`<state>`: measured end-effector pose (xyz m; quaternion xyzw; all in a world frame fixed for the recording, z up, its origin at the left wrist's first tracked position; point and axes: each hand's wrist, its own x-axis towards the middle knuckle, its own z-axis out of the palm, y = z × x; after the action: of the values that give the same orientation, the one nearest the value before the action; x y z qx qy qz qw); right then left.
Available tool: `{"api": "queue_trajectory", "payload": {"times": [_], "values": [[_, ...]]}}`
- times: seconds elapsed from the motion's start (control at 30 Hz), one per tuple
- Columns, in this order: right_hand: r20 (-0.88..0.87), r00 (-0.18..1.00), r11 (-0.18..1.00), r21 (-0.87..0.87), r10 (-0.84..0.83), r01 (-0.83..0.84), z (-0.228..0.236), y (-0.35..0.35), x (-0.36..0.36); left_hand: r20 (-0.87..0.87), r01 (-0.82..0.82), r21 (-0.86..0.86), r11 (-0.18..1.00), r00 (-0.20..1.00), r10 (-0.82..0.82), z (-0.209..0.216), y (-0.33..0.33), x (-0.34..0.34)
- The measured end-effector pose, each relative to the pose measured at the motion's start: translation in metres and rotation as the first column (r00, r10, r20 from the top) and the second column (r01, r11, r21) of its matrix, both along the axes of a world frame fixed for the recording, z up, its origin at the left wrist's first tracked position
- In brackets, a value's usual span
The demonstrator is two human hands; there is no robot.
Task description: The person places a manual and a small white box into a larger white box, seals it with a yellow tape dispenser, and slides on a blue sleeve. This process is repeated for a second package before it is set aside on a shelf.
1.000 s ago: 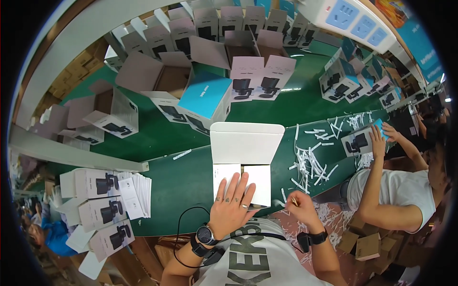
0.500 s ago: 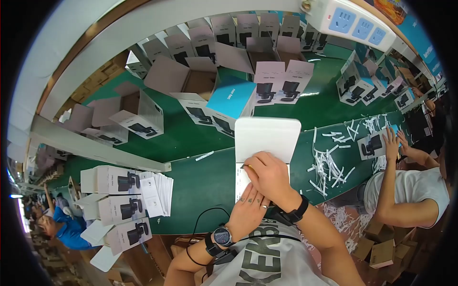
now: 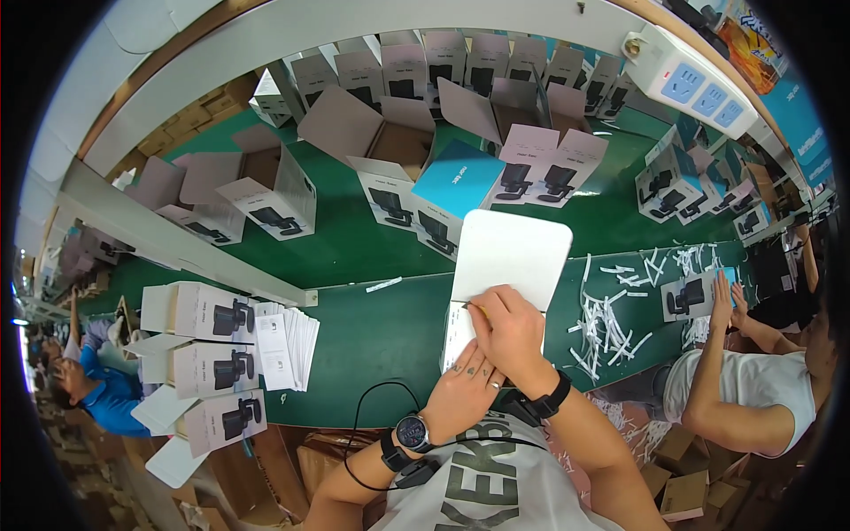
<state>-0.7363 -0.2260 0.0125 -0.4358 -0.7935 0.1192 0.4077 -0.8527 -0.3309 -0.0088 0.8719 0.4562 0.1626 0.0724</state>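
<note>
In front of me is a white box-like item with a tall rounded flap (image 3: 512,252) raised at its far side. A printed white strip (image 3: 458,332) shows along its left; my hands hide most of the rest. My right hand (image 3: 512,332), closed, pinches a thin dark-and-yellow pen-like tool (image 3: 481,309) near the left end of the flap's fold. Below it, my left hand (image 3: 465,385) lies with its fingers stretched out and pressed over the item's near part, its fingertips against my right hand. I wear a watch (image 3: 412,433) on the left wrist.
Three white cartons (image 3: 212,363) lie at left beside a stack of leaflets (image 3: 288,348). Open cartons (image 3: 385,190) and a blue-topped one (image 3: 456,177) stand across the green table (image 3: 372,336). Paper strips (image 3: 611,323) are scattered at right, near a co-worker (image 3: 753,389) handling a carton.
The view has shifted a little, so the flap and cartons sit farther right. My hands keep nearly the same pose on the item. At right, the co-worker's hands have moved slightly on the carton.
</note>
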Motion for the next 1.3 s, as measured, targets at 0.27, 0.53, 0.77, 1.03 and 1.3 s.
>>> {"api": "queue_trajectory", "payload": {"times": [0.27,0.53,0.77,1.03,1.3], "values": [[-0.024,0.983,0.978,-0.104,0.181,-0.183,-0.002,-0.003,-0.015,0.025,-0.025,0.028,0.999,0.999,0.024,-0.011,-0.006,-0.015],[-0.251,0.946,0.932,-0.246,0.205,-0.267,-0.008,-0.016,-0.012,0.048,0.001,-0.04,0.999,0.999,0.001,-0.01,-0.009,-0.046],[0.227,0.951,0.779,-0.548,-0.212,0.305,0.029,-0.011,0.081,-0.029,0.002,0.05,0.999,1.0,0.0,-0.013,-0.012,-0.065],[-0.631,0.758,0.603,-0.673,-0.166,-0.429,0.025,-0.044,0.008,0.182,0.04,-0.226,0.973,0.983,0.002,0.014,-0.009,-0.114],[-0.158,0.983,0.831,-0.531,0.097,-0.168,0.007,-0.108,-0.001,0.748,0.082,-0.433,0.898,0.589,0.307,-0.038,-0.038,-0.154]]}}
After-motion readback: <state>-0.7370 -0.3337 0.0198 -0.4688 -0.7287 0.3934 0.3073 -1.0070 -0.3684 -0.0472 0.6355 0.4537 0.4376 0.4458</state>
